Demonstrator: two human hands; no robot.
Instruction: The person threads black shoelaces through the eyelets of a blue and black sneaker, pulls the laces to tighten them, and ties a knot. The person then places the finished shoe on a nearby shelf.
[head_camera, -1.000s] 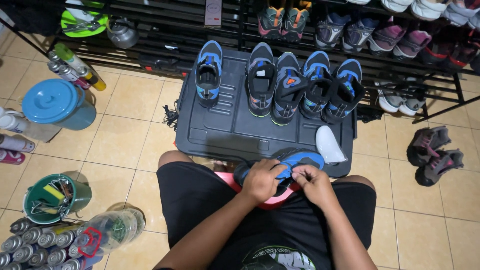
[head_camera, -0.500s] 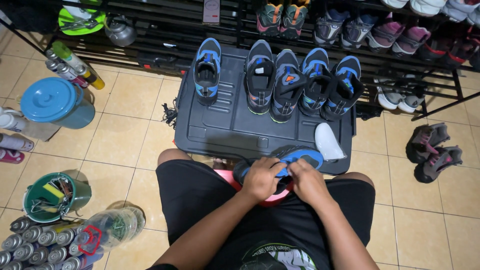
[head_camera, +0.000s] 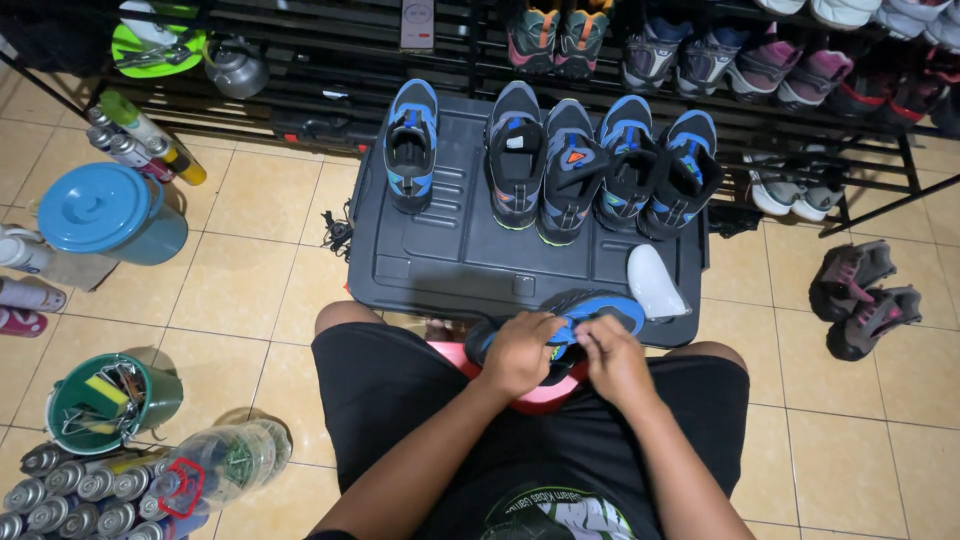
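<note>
Your left hand (head_camera: 520, 352) is clamped around the middle of a blue-and-black shoe (head_camera: 590, 312) held over your lap. Your right hand (head_camera: 612, 357) pinches at its top, fingers closed on what looks like the lace or tongue; too small to tell which. The shoe sits above a pink stool edge (head_camera: 545, 398), its toe reaching over the near rim of the black tray (head_camera: 450, 270).

Step in hand, judging by the grip: working the laces or opening of this one shoe. The next move calls for a steady left hold while the right fingers do the fine pulling.

Just beside the shoe, on the tray's right corner, lies a white insole-shaped piece (head_camera: 655, 282). Five more blue shoes stand at the tray's far side, one alone (head_camera: 411, 145) on the left, four bunched to the right (head_camera: 600, 165).

Packages and labels: a white tag with red marks (head_camera: 417, 22) hangs on the dark shoe rack (head_camera: 330, 60). A blue lidded bucket (head_camera: 110, 213) stands left, with spray cans (head_camera: 140, 150) behind it. A green tub (head_camera: 105, 400) of clips and a clear bottle (head_camera: 215, 465) sit near left, grey cans (head_camera: 70, 495) in rows at the corner.
</note>
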